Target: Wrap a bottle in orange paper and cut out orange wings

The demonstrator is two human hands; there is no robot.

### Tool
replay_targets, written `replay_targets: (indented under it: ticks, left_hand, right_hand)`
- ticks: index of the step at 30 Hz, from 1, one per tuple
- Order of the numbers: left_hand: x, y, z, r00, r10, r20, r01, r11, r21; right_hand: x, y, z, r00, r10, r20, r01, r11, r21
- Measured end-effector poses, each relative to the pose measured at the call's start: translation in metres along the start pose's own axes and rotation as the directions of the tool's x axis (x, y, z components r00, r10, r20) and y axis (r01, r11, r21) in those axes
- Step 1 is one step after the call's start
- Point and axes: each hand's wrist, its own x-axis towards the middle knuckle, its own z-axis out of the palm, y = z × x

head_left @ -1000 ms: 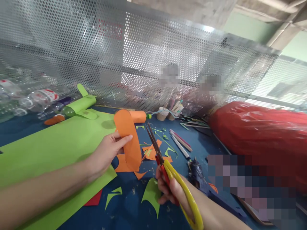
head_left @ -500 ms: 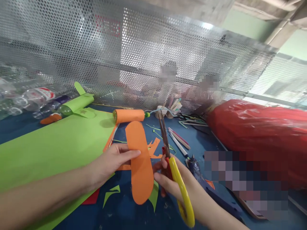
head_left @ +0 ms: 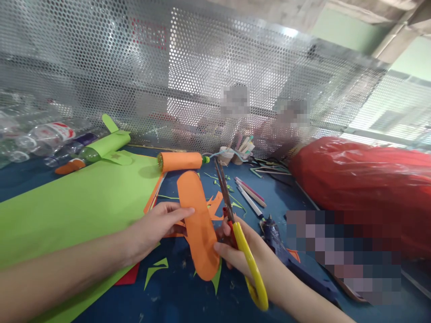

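My left hand pinches a long orange paper strip with rounded ends between thumb and fingers, its lower end tilted towards the right. In my right hand is a pair of scissors with yellow and red handles, the long blades pointing up and away and nearly together. My right thumb tip meets the strip's lower right edge. Behind the strip lie orange paper offcuts, partly hidden. Green scraps rest on the blue table. Beyond the strip lies a bottle wrapped in orange paper.
A large green sheet spreads at left, with a green-wrapped bottle at its far edge. Clear bottles lie far left. Markers, a blue glue gun and a red plastic bag are at right. Cups stand behind.
The orange strip has tilted, its lower end swinging right until it meets my right thumb. The scissors have shifted slightly left and up. Both hands keep their holds.
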Motion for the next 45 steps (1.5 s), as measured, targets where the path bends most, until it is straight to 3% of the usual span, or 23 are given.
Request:
replay_targets:
  ticks: [2,6,14,22,25,29,33,36,40,45]
  left_hand:
    - [0.001,0.001,0.001,1.0,-0.008,-0.017,0.007,0.999,-0.041]
    - [0.002,0.007,0.001,0.998,-0.008,0.069,0.013,0.997,-0.077]
    - [0.007,0.014,-0.004,0.993,0.112,0.042,-0.108,0.991,-0.08]
    - [0.01,0.009,-0.006,0.988,0.143,0.054,-0.14,0.988,-0.058]
    - [0.01,0.009,-0.007,0.991,0.101,0.085,-0.085,0.981,-0.173]
    - [0.013,0.013,-0.013,0.984,0.013,0.176,0.033,0.967,-0.254]
    - [0.02,0.013,-0.021,0.94,-0.115,0.32,0.18,0.967,-0.182]
    - [0.022,0.011,-0.021,0.899,-0.217,0.38,0.247,0.968,-0.032]
    - [0.013,0.007,-0.018,0.911,-0.17,0.376,0.101,0.975,0.197]
    - [0.008,0.002,-0.018,0.836,-0.193,0.514,0.045,0.957,0.286]
  right_hand:
    - [0.001,0.0,0.0,1.0,0.003,-0.011,-0.003,1.0,0.001]
    - [0.003,-0.002,-0.002,0.999,0.009,-0.041,-0.008,0.999,0.032]
    - [0.004,-0.004,-0.007,0.991,0.049,-0.125,-0.039,0.996,0.079]
    - [0.008,-0.004,-0.011,0.919,0.0,-0.394,0.018,0.999,0.043]
    - [0.014,-0.001,-0.012,0.902,-0.006,-0.432,0.046,0.996,0.081]
    - [0.014,0.002,-0.011,0.942,-0.075,-0.328,0.123,0.984,0.126]
    - [0.006,-0.001,-0.009,0.971,-0.168,-0.171,0.179,0.983,0.05]
    - [0.002,-0.006,-0.007,0.972,-0.177,-0.154,0.178,0.984,-0.007]
    - [0.006,-0.006,-0.005,0.964,-0.123,-0.236,0.134,0.991,0.031]
    - [0.012,0.0,-0.007,0.928,-0.024,-0.371,0.117,0.966,0.231]
